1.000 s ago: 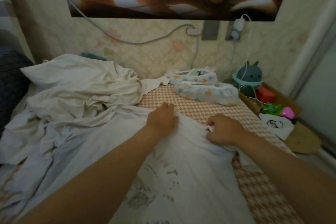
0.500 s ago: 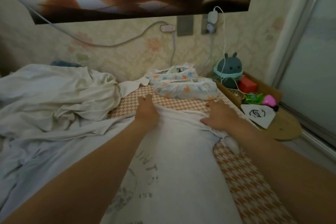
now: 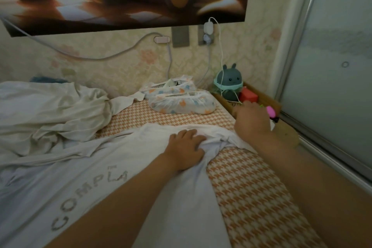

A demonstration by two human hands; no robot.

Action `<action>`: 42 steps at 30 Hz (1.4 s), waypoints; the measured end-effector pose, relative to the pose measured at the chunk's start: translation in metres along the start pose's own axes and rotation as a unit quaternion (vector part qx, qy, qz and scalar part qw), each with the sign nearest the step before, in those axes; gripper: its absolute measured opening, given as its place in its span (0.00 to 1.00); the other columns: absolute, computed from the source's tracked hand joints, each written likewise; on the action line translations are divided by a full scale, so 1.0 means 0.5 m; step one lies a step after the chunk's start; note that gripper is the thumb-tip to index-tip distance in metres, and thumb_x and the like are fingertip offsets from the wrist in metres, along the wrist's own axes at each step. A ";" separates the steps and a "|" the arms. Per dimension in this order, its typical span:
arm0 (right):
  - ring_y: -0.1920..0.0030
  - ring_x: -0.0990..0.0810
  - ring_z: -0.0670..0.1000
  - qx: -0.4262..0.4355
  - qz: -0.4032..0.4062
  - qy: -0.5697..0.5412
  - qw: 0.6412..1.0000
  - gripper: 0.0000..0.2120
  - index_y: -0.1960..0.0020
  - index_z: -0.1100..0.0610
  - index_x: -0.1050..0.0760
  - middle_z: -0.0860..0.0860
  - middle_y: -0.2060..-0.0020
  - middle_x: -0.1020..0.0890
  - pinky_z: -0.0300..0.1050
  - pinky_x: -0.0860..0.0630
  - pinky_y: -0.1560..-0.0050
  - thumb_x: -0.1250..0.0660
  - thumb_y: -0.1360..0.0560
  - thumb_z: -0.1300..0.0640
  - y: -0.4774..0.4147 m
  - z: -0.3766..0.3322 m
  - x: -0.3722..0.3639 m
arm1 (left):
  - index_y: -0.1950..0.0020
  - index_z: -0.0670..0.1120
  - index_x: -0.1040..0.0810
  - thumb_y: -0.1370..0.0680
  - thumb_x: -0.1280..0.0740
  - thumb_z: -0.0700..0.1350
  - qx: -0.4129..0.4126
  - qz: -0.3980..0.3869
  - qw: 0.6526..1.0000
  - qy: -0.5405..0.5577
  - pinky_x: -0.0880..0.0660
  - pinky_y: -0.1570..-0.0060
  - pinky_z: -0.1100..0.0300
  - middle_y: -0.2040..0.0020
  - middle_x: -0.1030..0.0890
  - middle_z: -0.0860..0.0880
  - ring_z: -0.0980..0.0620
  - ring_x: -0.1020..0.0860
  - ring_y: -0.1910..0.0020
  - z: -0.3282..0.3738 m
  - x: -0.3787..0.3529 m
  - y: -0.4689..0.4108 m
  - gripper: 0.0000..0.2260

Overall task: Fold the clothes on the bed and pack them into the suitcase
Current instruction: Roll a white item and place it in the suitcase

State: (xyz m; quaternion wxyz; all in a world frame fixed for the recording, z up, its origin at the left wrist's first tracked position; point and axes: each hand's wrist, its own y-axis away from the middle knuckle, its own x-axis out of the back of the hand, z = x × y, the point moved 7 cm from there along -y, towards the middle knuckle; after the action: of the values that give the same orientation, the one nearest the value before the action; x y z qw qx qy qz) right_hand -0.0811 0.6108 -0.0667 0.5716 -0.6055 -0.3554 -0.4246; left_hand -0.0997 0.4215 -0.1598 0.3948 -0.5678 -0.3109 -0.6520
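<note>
A white T-shirt (image 3: 112,179) with grey lettering lies spread on the bed, over the orange houndstooth sheet (image 3: 247,191). My left hand (image 3: 186,149) presses down on the shirt's far right part, its fingers curled into the bunched cloth. My right hand (image 3: 251,123) is at the shirt's right edge near the bed's side; whether its fingers hold the cloth I cannot tell. A crumpled heap of white clothes (image 3: 50,110) lies to the left. No suitcase is in view.
Two patterned fabric bundles (image 3: 181,102) sit at the head of the bed. A wooden box (image 3: 259,98) to the right holds a teal rabbit lamp (image 3: 228,81), a red block and a pink item. A sliding glass door (image 3: 330,66) borders the right side.
My left hand has drawn back toward me and to the right, bunching the shirt's cloth. My right hand has moved right and away toward the bed's edge. The view has shifted right.
</note>
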 end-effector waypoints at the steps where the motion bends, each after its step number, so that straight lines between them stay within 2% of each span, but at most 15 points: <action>1: 0.50 0.21 0.55 0.018 -0.003 -0.083 0.996 0.09 0.51 0.49 0.19 0.51 0.50 0.19 0.49 0.24 0.50 0.36 0.25 0.58 0.005 0.000 -0.012 | 0.25 0.60 0.39 0.24 0.46 0.59 0.001 -0.011 1.000 -0.022 0.48 0.28 0.42 0.21 0.44 0.50 0.47 0.45 0.24 0.007 -0.002 -0.010 0.25; 4: 0.43 0.22 0.54 -0.006 -0.162 -0.183 0.970 0.18 0.40 0.47 0.22 0.49 0.42 0.21 0.51 0.23 0.45 0.38 0.24 0.41 0.021 0.012 -0.088 | 0.30 0.56 0.34 0.20 0.46 0.57 -0.006 0.012 1.000 -0.026 0.45 0.30 0.41 0.25 0.37 0.49 0.46 0.40 0.27 0.040 0.010 -0.043 0.19; 6: 0.43 0.22 0.55 -0.019 -0.207 -0.156 0.966 0.20 0.38 0.49 0.22 0.51 0.41 0.20 0.52 0.24 0.43 0.38 0.23 0.39 0.028 0.037 -0.125 | 0.36 0.52 0.30 0.19 0.47 0.55 -0.038 0.121 0.992 -0.002 0.36 0.38 0.47 0.34 0.28 0.49 0.46 0.30 0.36 0.067 0.044 -0.066 0.15; 8: 0.49 0.20 0.55 -0.032 -0.159 -0.185 0.969 0.14 0.47 0.49 0.18 0.52 0.50 0.17 0.51 0.24 0.48 0.38 0.20 0.43 0.021 0.066 -0.134 | 0.37 0.51 0.28 0.18 0.44 0.52 -0.072 0.175 0.982 0.007 0.32 0.46 0.51 0.39 0.26 0.49 0.45 0.27 0.42 0.093 0.069 -0.087 0.13; 12: 0.64 0.25 0.51 -0.065 -0.059 -0.355 0.931 0.18 0.61 0.59 0.23 0.52 0.67 0.23 0.47 0.32 0.61 0.39 0.18 0.50 -0.002 0.093 -0.101 | 0.41 0.51 0.22 0.19 0.42 0.52 -0.063 0.079 0.994 -0.049 0.29 0.52 0.54 0.46 0.20 0.47 0.46 0.23 0.47 0.129 0.084 -0.152 0.12; 16: 0.64 0.25 0.53 -0.141 -0.090 -0.409 0.897 0.19 0.65 0.59 0.26 0.53 0.69 0.24 0.46 0.32 0.63 0.36 0.20 0.49 -0.036 0.123 -0.086 | 0.50 0.52 0.18 0.21 0.38 0.46 0.017 0.165 0.975 0.145 0.29 0.56 0.58 0.53 0.19 0.52 0.51 0.23 0.53 0.104 0.132 -0.185 0.08; 19: 0.52 0.19 0.55 -0.191 -0.102 -0.425 0.879 0.15 0.49 0.59 0.18 0.53 0.53 0.16 0.49 0.22 0.52 0.29 0.26 0.47 -0.042 0.136 -0.106 | 0.40 0.49 0.21 0.23 0.35 0.39 0.033 0.156 0.981 0.113 0.27 0.45 0.55 0.42 0.22 0.48 0.48 0.24 0.44 0.090 0.098 -0.184 0.13; 22: 0.38 0.23 0.57 -0.235 -0.124 -0.502 0.823 0.35 0.27 0.57 0.30 0.54 0.33 0.24 0.52 0.26 0.38 0.25 0.29 0.45 -0.020 0.133 -0.139 | 0.40 0.47 0.22 0.25 0.37 0.34 -0.028 0.282 0.956 0.081 0.26 0.50 0.54 0.42 0.23 0.47 0.47 0.25 0.46 0.113 0.094 -0.130 0.16; 23: 0.40 0.23 0.56 -0.225 -0.159 -0.456 0.846 0.36 0.28 0.57 0.30 0.55 0.33 0.24 0.49 0.25 0.41 0.26 0.30 0.41 -0.013 0.133 -0.156 | 0.42 0.47 0.21 0.24 0.37 0.36 -0.068 0.294 0.950 0.081 0.26 0.51 0.52 0.43 0.23 0.47 0.47 0.25 0.47 0.123 0.085 -0.114 0.13; 25: 0.51 0.21 0.52 -0.182 -0.244 -0.328 0.894 0.30 0.42 0.57 0.20 0.56 0.43 0.19 0.45 0.25 0.56 0.29 0.34 0.35 0.012 0.139 -0.193 | 0.36 0.49 0.23 0.20 0.39 0.46 -0.125 0.189 0.971 0.071 0.29 0.39 0.49 0.36 0.24 0.47 0.47 0.27 0.39 0.140 0.031 -0.107 0.14; 28: 0.57 0.20 0.51 -0.199 -0.229 -0.341 0.890 0.16 0.58 0.55 0.19 0.52 0.56 0.18 0.46 0.22 0.58 0.25 0.32 0.42 0.026 0.161 -0.193 | 0.23 0.53 0.38 0.17 0.45 0.57 -0.090 0.012 0.996 0.012 0.46 0.25 0.51 0.22 0.40 0.49 0.49 0.43 0.24 0.128 -0.043 -0.102 0.23; 31: 0.55 0.20 0.51 -0.168 -0.169 -0.336 0.911 0.06 0.59 0.49 0.19 0.48 0.59 0.18 0.50 0.21 0.49 0.28 0.27 0.48 0.011 0.158 -0.146 | 0.24 0.52 0.36 0.19 0.41 0.55 -0.081 0.056 0.994 0.056 0.44 0.26 0.52 0.23 0.37 0.49 0.48 0.40 0.25 0.141 -0.018 -0.097 0.24; 37: 0.51 0.21 0.55 -0.101 -0.111 -0.221 0.964 0.07 0.53 0.50 0.27 0.51 0.54 0.18 0.52 0.25 0.49 0.39 0.19 0.50 0.007 0.084 -0.108 | 0.35 0.49 0.25 0.22 0.37 0.41 -0.050 0.175 0.955 0.232 0.30 0.40 0.61 0.37 0.24 0.50 0.54 0.27 0.40 0.137 0.068 -0.044 0.16; 40: 0.53 0.21 0.53 -0.035 -0.024 -0.236 0.971 0.05 0.49 0.49 0.25 0.49 0.54 0.19 0.48 0.26 0.54 0.38 0.19 0.49 -0.014 -0.023 -0.005 | 0.38 0.48 0.23 0.20 0.37 0.40 0.051 0.233 0.905 0.352 0.28 0.48 0.65 0.43 0.21 0.51 0.55 0.23 0.47 0.063 0.116 0.000 0.12; 42: 0.52 0.22 0.50 -0.024 -0.055 -0.354 0.933 0.07 0.47 0.51 0.22 0.47 0.52 0.19 0.45 0.27 0.54 0.35 0.20 0.49 -0.019 -0.118 0.049 | 0.44 0.51 0.23 0.19 0.38 0.43 0.117 0.256 0.853 0.440 0.23 0.52 0.58 0.46 0.19 0.48 0.51 0.20 0.51 0.000 0.136 0.043 0.07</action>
State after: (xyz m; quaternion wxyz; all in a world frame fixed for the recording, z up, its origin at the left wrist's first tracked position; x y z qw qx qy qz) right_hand -0.0870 0.5517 -0.0414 0.3699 -0.7096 -0.5573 -0.2216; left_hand -0.0840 0.3996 -0.0936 0.7070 -0.2304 -0.0225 -0.6682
